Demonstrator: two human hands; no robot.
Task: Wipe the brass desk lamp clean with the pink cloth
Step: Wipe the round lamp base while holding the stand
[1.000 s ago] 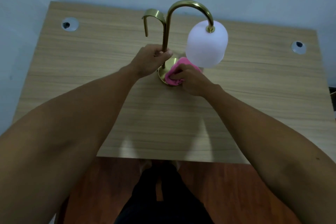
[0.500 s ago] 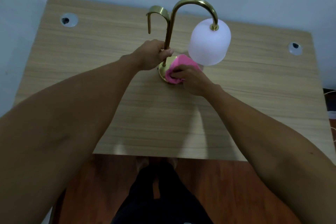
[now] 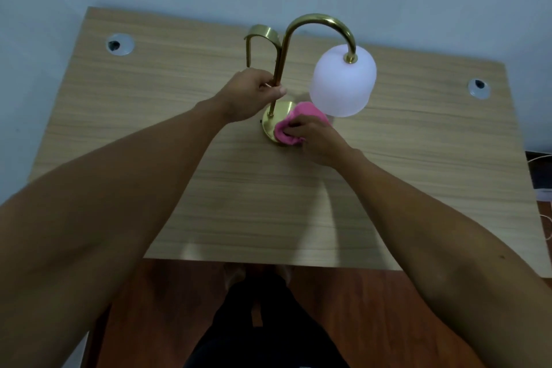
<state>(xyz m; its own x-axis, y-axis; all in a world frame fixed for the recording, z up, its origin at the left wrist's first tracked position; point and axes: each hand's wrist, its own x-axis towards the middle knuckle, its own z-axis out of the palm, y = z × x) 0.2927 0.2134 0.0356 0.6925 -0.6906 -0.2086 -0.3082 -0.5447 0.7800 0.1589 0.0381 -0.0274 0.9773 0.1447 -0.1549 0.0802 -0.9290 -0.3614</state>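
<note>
The brass desk lamp (image 3: 316, 21) stands upright mid-table, with a curved neck, a brass hook handle and a white frosted shade (image 3: 343, 84) hanging to the right. My left hand (image 3: 252, 94) is closed around the lower stem. My right hand (image 3: 315, 137) presses the bunched pink cloth (image 3: 294, 122) onto the round brass base (image 3: 276, 116), covering its right and front part. The shade hides the base's far right edge.
The light wooden table (image 3: 268, 203) has a round cable grommet at the back left (image 3: 119, 44) and another at the back right (image 3: 478, 87). A pale wall runs behind it. Red-brown floor and my dark trousers show below the front edge.
My right hand has shifted the pink cloth slightly over the base, toward its front. My left hand keeps its hold on the stem. The camera view has moved a little.
</note>
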